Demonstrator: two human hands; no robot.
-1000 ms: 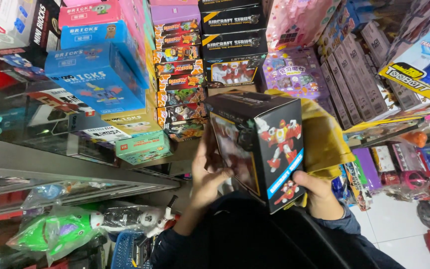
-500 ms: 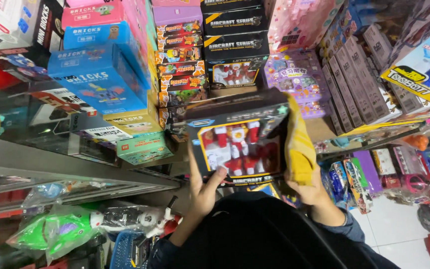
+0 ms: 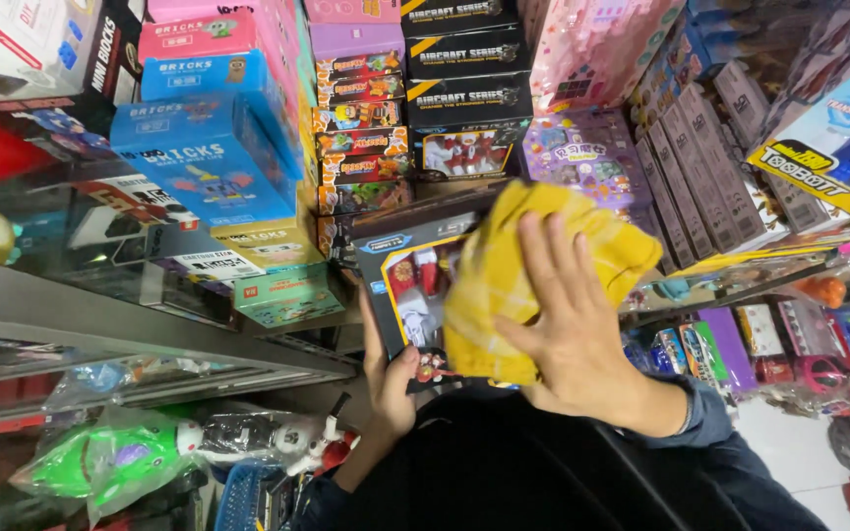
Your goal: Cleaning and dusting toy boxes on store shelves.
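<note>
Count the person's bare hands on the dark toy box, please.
2. The left hand grips the lower left corner of the dark toy box. The right hand presses a yellow cloth flat on its front. No other hands show.

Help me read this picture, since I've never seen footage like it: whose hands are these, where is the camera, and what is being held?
The camera sits on a person's head and looks down, so both hands are that person's own. The left hand grips the lower edge of a dark toy box with a clear window showing a red and white robot figure. The right hand lies flat, fingers spread, pressing a yellow cloth against the front of that box. Around them are shop shelves packed with goods: blue brick-set boxes at left, dark aircraft-model boxes above, and a bagged green toy at lower left.
</note>
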